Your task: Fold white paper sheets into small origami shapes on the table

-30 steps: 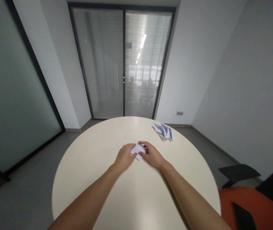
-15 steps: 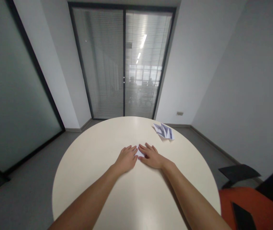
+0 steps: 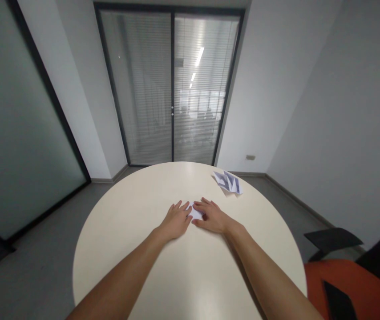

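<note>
A small piece of white paper [image 3: 196, 214] lies flat on the round cream table [image 3: 126, 209], mostly covered by my hands. My left hand [image 3: 176, 220] rests on its left side, palm down with fingers spread. From the right, my right hand [image 3: 210, 217] lies over the paper's other side, its fingers stretched out and its thumb at the near edge. Only the strip of paper between the two hands shows; whether it is folded underneath I cannot tell.
A folded white and bluish sheet of paper [image 3: 228, 182] stands creased near the table's far right edge. An orange chair [image 3: 360, 289] with black armrests is at the right. Beyond the table is a glass door [image 3: 150, 89] with blinds.
The fingers of both hands have shifted slightly, and a little more of the white paper shows between them. The folded sheet at the far right has not moved.
</note>
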### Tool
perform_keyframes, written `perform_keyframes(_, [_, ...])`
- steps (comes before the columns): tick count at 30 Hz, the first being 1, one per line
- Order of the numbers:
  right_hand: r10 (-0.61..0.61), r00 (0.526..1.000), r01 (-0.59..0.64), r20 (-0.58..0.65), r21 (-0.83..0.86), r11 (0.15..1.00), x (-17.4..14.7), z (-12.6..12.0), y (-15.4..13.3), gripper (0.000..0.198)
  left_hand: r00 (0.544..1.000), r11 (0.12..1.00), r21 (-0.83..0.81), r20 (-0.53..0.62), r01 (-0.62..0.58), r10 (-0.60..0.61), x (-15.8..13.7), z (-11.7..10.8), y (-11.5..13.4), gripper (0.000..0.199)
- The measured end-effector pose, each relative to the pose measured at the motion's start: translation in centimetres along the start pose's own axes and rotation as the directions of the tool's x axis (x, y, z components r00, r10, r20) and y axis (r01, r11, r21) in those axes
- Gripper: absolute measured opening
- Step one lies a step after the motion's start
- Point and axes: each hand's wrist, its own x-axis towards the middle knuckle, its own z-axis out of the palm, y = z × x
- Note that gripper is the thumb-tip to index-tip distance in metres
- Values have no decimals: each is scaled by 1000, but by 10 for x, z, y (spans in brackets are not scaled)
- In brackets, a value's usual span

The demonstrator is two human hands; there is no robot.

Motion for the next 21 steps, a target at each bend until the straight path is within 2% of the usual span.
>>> perform_keyframes(5, [34,999,-33,-7,45,998,0,3,0,63,999,999,33,-17,33,-33,-2,1,1,50])
perform_keyframes(10, [-152,987,157,-61,85,984,3,-4,4,38,996,992,121,-87,28,-18,1,-3,0,40])
perform_keyframes(13, [-193,980,196,-47,76,978,3,-12,6,28,995,986,165,-102,14,3,2,-5,0,35])
perform_keyframes(16, [-181,982,185,-49,107,977,2,-15,6,21,991,987,161,-130,13,8,2,-8,1,29])
perform_keyframes(21, [-61,990,86,-126,205,975,-1,-8,9,18,987,995,92,-157,-26,40,0,-13,1,24])
